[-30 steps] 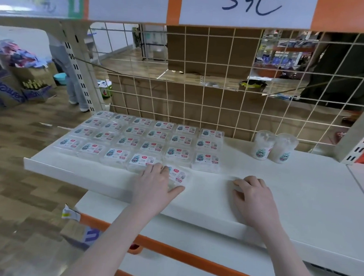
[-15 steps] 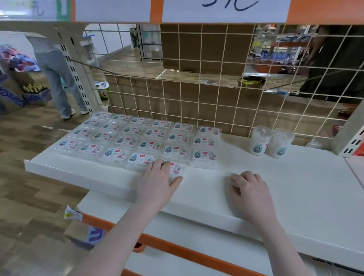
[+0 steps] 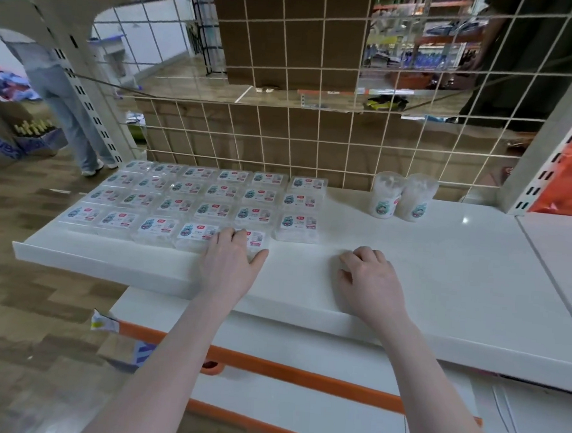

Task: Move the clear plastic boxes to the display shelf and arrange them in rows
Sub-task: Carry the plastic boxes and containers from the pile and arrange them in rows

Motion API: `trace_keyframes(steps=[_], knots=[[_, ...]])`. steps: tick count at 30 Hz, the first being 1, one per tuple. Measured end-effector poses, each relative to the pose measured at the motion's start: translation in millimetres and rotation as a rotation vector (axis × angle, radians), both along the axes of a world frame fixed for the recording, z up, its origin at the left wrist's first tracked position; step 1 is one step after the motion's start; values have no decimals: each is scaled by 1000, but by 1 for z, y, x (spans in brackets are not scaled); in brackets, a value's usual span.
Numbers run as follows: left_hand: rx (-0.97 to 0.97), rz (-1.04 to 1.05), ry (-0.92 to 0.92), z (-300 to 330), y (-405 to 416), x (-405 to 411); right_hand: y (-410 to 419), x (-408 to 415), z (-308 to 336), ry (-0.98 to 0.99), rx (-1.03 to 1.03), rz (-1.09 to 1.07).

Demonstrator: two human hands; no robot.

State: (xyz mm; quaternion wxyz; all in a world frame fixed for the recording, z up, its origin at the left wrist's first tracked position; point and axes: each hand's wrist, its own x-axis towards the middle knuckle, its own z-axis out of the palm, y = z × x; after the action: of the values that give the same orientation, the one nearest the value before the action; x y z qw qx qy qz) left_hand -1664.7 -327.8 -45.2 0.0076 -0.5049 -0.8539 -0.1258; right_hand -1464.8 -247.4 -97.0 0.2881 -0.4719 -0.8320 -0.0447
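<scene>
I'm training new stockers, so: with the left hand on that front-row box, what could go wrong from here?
1. The left hand covers a box that lies near the shelf front edge; pulling back could drag it off.
2. Pushing it could nudge the neighbour box and skew the row.
3. The right hand may knock the cups if it sweeps back.

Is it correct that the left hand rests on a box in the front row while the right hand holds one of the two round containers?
Not quite. In the head view the right hand rests on the bare shelf, holding nothing; the two round containers stand apart by the wire grid. The left hand does rest on a front-row box.
</scene>
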Motion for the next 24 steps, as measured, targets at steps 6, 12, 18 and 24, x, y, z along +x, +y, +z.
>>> trace_keyframes(steps=[6,12,18,24], knots=[[27,-89,-13,5,-8,2,-19,18,2,103,15,-105],[57,-221,-59,12,-11,8,-52,46,9,129,54,-400],[70,-409,-68,11,-15,28,-104,68,15,101,124,-623],[68,-597,-102,15,-15,81,-145,110,28,45,128,-761]])
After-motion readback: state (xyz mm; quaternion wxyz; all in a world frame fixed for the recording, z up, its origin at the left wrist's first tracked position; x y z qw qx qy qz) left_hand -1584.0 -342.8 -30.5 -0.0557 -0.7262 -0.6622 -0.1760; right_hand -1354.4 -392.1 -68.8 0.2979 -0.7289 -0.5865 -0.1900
